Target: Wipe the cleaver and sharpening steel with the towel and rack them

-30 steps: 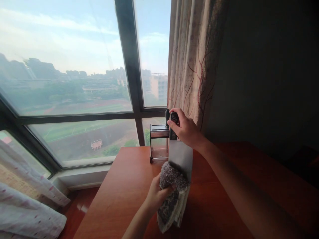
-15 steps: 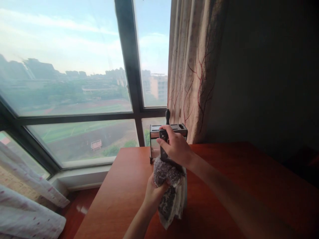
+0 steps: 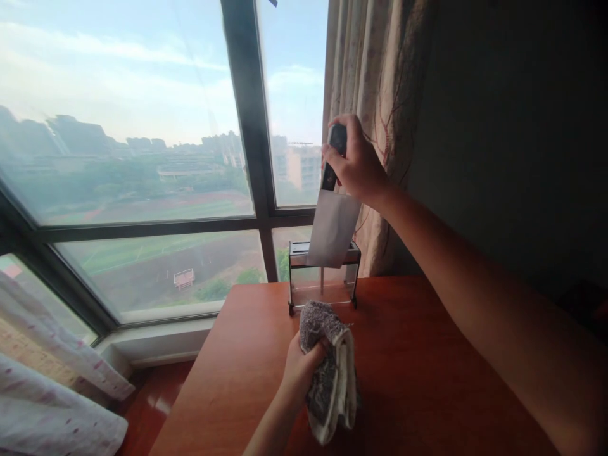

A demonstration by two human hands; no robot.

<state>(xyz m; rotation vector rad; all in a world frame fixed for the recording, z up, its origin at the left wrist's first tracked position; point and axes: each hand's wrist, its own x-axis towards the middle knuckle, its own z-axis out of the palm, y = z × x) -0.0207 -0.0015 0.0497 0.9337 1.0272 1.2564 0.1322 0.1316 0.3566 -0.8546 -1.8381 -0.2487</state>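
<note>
In my right hand is the dark handle of a cleaver, its broad grey blade pointing down. The blade hangs in front of the top of a clear-sided knife block with slots in its upper plate, and hides part of that plate; I cannot tell whether it touches. A thin rod shows inside the block. My left hand is closed around a folded grey and white towel, lower and nearer to me, over the table.
The knife block stands near the far edge of the reddish-brown table. Behind it are a window frame and a beige curtain. A pale curtain hangs at the lower left, beyond the table's left edge.
My right hand has lifted the cleaver up and away from the towel, baring its blade in front of the knife block. The left hand still grips the towel, slightly lower and to the right.
</note>
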